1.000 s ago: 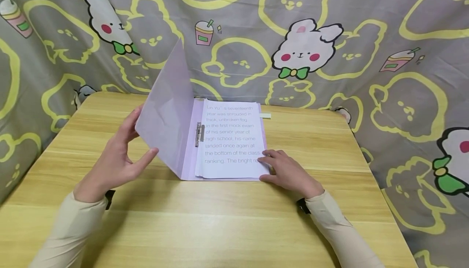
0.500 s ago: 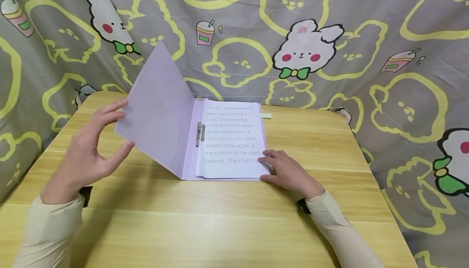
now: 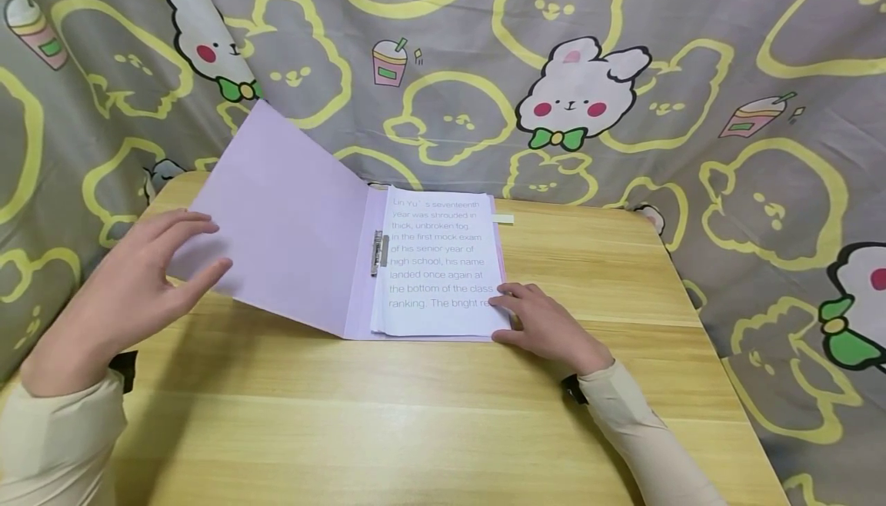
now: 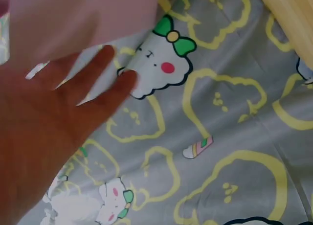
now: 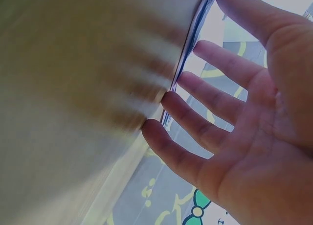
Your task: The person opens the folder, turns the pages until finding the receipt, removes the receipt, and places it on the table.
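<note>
A lilac folder (image 3: 291, 214) lies on the table, its front cover raised at a slant to the left. Inside, a stack of printed paper (image 3: 436, 248) sits under a metal clip (image 3: 377, 253) near the spine. My left hand (image 3: 131, 291) is at the cover's outer left edge, fingers extended with the thumb apart from them. In the left wrist view, the fingers (image 4: 108, 54) reach below the cover (image 4: 122, 14). My right hand (image 3: 543, 325) rests at the folder's lower right corner, its fingers spread; the right wrist view has the fingertips (image 5: 152, 129) along the folder's edge.
A pale tab (image 3: 503, 219) sticks out past the folder's right side. The wooden table (image 3: 429, 421) ends against a grey curtain (image 3: 457, 44) with cartoon bears and rabbits, which hangs behind and at both sides.
The folder's cover has swung further left and down, opening wider. My left hand has moved left and slightly down along with it, while the right hand stays at the corner.
</note>
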The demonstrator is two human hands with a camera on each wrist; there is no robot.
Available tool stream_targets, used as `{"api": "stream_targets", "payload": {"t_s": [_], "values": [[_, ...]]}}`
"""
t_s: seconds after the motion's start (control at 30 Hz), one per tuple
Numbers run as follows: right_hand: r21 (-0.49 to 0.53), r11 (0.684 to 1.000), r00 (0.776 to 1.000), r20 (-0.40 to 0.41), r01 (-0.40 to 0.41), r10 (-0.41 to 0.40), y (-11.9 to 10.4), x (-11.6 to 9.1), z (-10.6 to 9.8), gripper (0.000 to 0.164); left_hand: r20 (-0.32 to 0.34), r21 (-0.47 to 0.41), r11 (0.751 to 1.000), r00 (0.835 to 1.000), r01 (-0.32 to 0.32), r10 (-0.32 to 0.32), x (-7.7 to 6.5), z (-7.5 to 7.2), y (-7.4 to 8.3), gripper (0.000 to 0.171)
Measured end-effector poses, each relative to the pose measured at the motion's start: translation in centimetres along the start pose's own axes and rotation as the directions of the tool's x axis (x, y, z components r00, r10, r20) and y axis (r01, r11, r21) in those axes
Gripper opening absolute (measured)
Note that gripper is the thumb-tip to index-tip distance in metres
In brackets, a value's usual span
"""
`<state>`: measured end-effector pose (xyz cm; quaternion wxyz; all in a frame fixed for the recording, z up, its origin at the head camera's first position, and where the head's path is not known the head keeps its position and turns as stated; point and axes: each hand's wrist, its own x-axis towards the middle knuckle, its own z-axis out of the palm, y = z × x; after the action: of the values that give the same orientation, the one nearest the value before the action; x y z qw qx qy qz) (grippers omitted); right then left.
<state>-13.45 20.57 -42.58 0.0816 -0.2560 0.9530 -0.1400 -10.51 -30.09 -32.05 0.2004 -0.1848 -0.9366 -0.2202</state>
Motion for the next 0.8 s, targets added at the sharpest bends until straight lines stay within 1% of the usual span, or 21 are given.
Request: {"api": "stream_targets", "payload": {"t_s": [0.07, 0.13, 0.17, 0.23, 0.3, 0.37, 0.47, 0.53, 0.6, 0.63, 0.7, 0.8], "values": [[0.006, 1.000, 1.000, 0.002, -0.004, 0.004, 0.0, 0.0, 0.0, 0.060, 0.058, 0.022, 1.000, 0.998, 0.010, -0.011, 0.0, 0.2, -0.6, 0.041], [0.012, 1.000, 1.000, 0.005, -0.008, 0.008, 0.0, 0.0, 0.0, 0.060, 0.087, 0.048, 0.999, 0.996, 0.002, -0.007, 0.0, 0.4, -1.2, 0.044], [0.016, 1.000, 1.000, 0.006, -0.010, 0.010, -0.1, 0.0, -0.1, 0.060, 0.101, 0.063, 0.998, 0.995, 0.009, -0.015, -0.1, 0.5, -1.4, 0.046], [0.019, 1.000, 1.000, 0.008, -0.013, 0.012, -0.1, 0.0, -0.1, 0.060, 0.135, 0.090, 0.995, 0.990, 0.037, -0.049, -0.2, 0.7, -1.9, 0.051], [0.019, 1.000, 1.000, 0.008, -0.014, 0.014, -0.1, 0.0, -0.1, 0.060, 0.175, 0.115, 0.991, 0.980, 0.072, -0.091, -0.3, 0.9, -2.2, 0.056], [0.018, 1.000, 1.000, 0.008, -0.013, 0.013, -0.1, 0.0, -0.1, 0.060, 0.221, 0.144, 0.984, 0.966, 0.103, -0.134, -0.4, 1.2, -2.4, 0.061], [0.016, 1.000, 1.000, 0.005, -0.009, 0.009, -0.1, -0.1, -0.1, 0.060, 0.294, 0.168, 0.977, 0.939, 0.133, -0.178, -0.4, 1.7, -2.7, 0.067], [0.017, 1.000, 1.000, 0.001, -0.006, 0.006, 0.0, -0.1, -0.1, 0.059, 0.348, 0.177, 0.973, 0.916, 0.146, -0.201, -0.3, 2.1, -2.8, 0.071], [0.017, 1.000, 1.000, -0.002, -0.002, 0.002, 0.0, -0.1, -0.1, 0.059, 0.402, 0.176, 0.971, 0.889, 0.162, -0.221, -0.2, 2.5, -2.8, 0.074], [0.018, 1.000, 1.000, -0.004, 0.001, -0.001, 0.1, -0.1, -0.1, 0.058, 0.424, 0.175, 0.971, 0.878, 0.163, -0.223, -0.2, 2.8, -2.8, 0.075], [0.017, 1.000, 1.000, -0.006, 0.003, -0.003, 0.1, -0.1, 0.0, 0.058, 0.460, 0.165, 0.973, 0.860, 0.160, -0.220, -0.1, 3.3, -2.9, 0.076], [0.013, 1.000, 1.000, -0.006, 0.003, -0.003, 0.2, -0.1, 0.0, 0.059, 0.496, 0.137, 0.980, 0.846, 0.145, -0.195, 0.0, 4.3, -2.8, 0.075]]}}
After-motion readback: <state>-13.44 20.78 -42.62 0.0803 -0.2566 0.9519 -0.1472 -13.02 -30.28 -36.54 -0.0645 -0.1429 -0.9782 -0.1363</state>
